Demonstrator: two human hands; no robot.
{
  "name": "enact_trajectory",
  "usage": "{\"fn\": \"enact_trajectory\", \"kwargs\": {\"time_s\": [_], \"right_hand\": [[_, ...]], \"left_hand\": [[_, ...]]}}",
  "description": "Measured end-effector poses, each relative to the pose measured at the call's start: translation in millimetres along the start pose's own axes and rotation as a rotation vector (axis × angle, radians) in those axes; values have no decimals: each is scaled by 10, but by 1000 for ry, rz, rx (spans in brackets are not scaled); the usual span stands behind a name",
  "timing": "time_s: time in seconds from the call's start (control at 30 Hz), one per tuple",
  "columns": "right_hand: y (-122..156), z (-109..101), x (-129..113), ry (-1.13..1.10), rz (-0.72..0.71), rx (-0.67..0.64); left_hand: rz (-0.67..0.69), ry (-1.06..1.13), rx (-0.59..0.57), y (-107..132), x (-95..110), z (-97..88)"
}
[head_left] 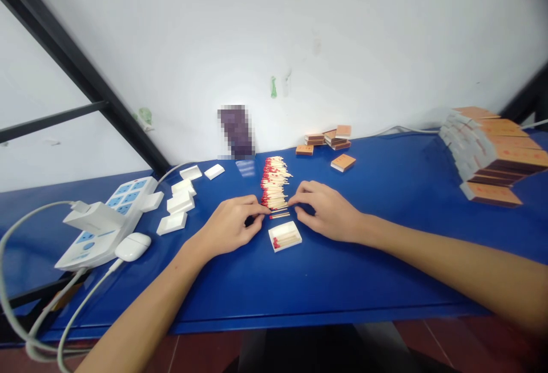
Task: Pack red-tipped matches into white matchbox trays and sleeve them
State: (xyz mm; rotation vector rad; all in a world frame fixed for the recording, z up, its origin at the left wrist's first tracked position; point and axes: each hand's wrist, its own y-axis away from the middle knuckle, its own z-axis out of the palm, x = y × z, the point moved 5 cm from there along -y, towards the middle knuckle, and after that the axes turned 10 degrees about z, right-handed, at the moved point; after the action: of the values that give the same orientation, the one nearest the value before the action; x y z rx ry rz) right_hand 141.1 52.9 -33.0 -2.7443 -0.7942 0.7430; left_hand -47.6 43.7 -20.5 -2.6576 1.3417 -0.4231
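A long pile of red-headed matchsticks (274, 182) lies on the blue table, with a few separate sticks at its near end. My left hand (231, 223) is curled, its index fingertip and thumb close together at the red heads of the nearest sticks. Opposite it, my right hand (327, 207) bends its index finger and thumb at the plain ends. Between both sets of fingertips lies a matchstick (280, 210). Just below, a white matchbox tray (285, 246) holds several matches, heads to the left. The exact finger contact is small and partly hidden.
Several white trays (180, 202) lie to the left, beside a power strip (128, 196) with a charger, cables and a white earbud case (133, 246). Orange matchboxes (343, 162) sit at the back; a large stack of matchboxes (496, 150) stands right. A pixelated dark object (237, 130) leans against the wall.
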Motion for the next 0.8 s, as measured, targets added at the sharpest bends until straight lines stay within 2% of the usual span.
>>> {"fn": "enact_trajectory", "kwargs": {"time_s": [0.23,0.63,0.8], "right_hand": [[-2,3,17,13,17,-9],[26,8,-38,-32,-80,-78],[14,6,-16,2,-34,-40]], "left_hand": [[7,17,-18,4,-6,16],[0,35,18,2,2,1],[-11,12,3,2,-15,9]]}}
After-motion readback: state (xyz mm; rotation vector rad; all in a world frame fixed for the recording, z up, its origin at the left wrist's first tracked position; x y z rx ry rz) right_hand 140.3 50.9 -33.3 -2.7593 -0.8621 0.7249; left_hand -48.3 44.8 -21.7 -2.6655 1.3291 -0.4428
